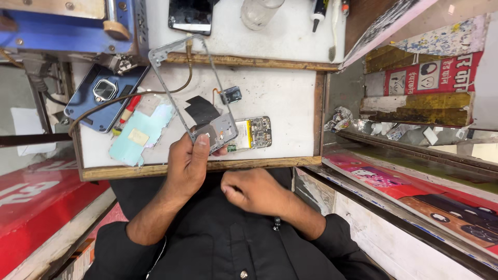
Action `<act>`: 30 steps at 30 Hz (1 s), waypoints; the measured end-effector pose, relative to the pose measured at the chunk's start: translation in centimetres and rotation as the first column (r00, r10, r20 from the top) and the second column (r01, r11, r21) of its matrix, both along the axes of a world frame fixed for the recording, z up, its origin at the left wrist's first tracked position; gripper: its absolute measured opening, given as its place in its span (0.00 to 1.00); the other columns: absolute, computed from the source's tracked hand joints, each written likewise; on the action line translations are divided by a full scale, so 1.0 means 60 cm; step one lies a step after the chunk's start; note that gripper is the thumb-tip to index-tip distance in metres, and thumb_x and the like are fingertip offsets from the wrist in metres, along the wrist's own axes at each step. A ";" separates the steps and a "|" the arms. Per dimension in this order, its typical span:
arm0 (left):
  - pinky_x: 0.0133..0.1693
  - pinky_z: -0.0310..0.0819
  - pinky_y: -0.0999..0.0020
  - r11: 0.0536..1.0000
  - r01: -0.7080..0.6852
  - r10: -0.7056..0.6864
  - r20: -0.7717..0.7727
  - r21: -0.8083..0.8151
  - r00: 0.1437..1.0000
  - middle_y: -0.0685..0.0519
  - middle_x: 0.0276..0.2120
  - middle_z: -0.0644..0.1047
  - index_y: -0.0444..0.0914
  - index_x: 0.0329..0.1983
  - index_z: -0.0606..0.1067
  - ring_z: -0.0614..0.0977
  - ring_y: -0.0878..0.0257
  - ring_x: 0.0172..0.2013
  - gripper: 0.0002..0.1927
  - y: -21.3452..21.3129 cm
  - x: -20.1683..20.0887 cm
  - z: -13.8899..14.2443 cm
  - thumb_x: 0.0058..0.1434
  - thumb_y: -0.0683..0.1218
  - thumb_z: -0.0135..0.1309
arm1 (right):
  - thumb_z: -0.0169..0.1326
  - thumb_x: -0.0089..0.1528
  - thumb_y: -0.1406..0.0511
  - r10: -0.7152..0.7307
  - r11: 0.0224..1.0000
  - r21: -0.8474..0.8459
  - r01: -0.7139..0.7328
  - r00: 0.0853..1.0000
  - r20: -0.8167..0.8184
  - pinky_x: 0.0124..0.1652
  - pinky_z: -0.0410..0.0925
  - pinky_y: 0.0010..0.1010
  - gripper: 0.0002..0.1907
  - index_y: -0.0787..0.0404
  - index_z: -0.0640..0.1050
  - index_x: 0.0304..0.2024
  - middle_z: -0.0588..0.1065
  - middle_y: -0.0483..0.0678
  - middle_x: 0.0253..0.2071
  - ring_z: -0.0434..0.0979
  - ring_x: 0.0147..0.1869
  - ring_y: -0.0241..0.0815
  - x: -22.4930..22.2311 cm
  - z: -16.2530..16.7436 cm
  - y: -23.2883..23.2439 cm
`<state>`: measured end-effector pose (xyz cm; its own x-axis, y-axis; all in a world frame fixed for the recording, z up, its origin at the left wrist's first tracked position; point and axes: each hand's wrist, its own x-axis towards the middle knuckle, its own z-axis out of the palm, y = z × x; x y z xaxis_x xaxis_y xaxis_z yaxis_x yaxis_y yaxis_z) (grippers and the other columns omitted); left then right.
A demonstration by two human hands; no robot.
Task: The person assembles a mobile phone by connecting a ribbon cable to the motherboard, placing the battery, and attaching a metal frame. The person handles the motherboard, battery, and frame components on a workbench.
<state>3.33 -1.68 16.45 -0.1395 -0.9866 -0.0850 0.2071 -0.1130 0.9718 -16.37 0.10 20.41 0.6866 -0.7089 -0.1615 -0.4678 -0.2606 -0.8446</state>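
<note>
- left hand (189, 163) clamped on lower end of grey metal phone frame (188, 88), thin hollow rectangle, tilted up off the bench (280, 93), likely to look at it
- right hand (254, 191) loosely curled by the chest, grip together, can't tell if it holds anything
- circuit board (254, 133) lies flat just beside frame
- pale blue back cover (140, 134), glossy, lies left of frame

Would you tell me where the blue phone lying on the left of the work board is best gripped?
I'd grip the blue phone across its two long edges near the lower end, coming from above. It lies flat and tilted, a brown cable crosses by its upper end, and the left hand is busy with the grey frame.
</note>
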 end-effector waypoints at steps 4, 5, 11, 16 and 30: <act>0.47 0.77 0.67 0.998 -0.007 0.012 0.088 -0.056 0.996 0.48 0.42 0.82 0.29 0.55 0.73 0.82 0.63 0.42 0.26 0.003 0.000 -0.003 0.79 0.56 0.36 | 0.55 0.65 0.66 -0.229 0.945 0.245 0.216 0.973 0.026 0.37 0.77 0.29 0.11 0.62 0.74 0.49 0.80 0.50 0.36 0.84 0.38 0.38 0.002 -0.005 -0.003; 0.46 0.77 0.67 0.998 -0.007 0.014 0.118 -0.060 0.993 0.48 0.42 0.82 0.29 0.56 0.73 0.81 0.63 0.43 0.27 0.003 0.000 -0.002 0.79 0.57 0.35 | 0.54 0.67 0.66 -0.293 0.928 0.257 0.271 0.955 0.054 0.39 0.77 0.28 0.13 0.63 0.73 0.53 0.81 0.49 0.37 0.84 0.39 0.38 0.000 -0.007 -0.005; 0.52 0.74 0.64 0.986 0.055 -0.032 0.145 -0.156 0.989 0.44 0.49 0.79 0.29 0.58 0.72 0.80 0.58 0.50 0.28 0.002 -0.007 0.001 0.80 0.57 0.33 | 0.45 0.71 0.67 -0.617 0.739 0.529 0.417 0.735 0.281 0.39 0.77 0.28 0.22 0.64 0.62 0.67 0.80 0.52 0.45 0.84 0.47 0.42 -0.008 -0.031 -0.022; 0.56 0.72 0.60 0.975 0.119 -0.083 0.184 -0.189 0.979 0.41 0.54 0.77 0.29 0.61 0.71 0.78 0.55 0.56 0.25 -0.003 -0.004 -0.004 0.81 0.54 0.35 | 0.44 0.72 0.69 -0.729 0.653 0.593 0.470 0.601 0.327 0.39 0.79 0.32 0.17 0.71 0.67 0.62 0.80 0.56 0.47 0.84 0.48 0.46 -0.016 -0.045 -0.031; 0.42 0.82 0.73 0.992 0.098 -0.107 0.106 0.084 0.989 0.49 0.39 0.85 0.29 0.55 0.74 0.86 0.67 0.39 0.13 -0.017 -0.013 -0.004 0.70 0.39 0.50 | 0.47 0.71 0.71 -0.727 0.663 0.572 0.483 0.599 0.336 0.44 0.79 0.33 0.14 0.71 0.67 0.58 0.78 0.54 0.48 0.83 0.49 0.41 -0.020 -0.052 -0.036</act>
<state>2.58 -2.73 16.19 -0.2254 -0.9572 -0.1818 0.0830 -0.2048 0.9753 -17.56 -2.06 17.26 0.1715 -0.9397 -0.2957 0.1333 0.3196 -0.9381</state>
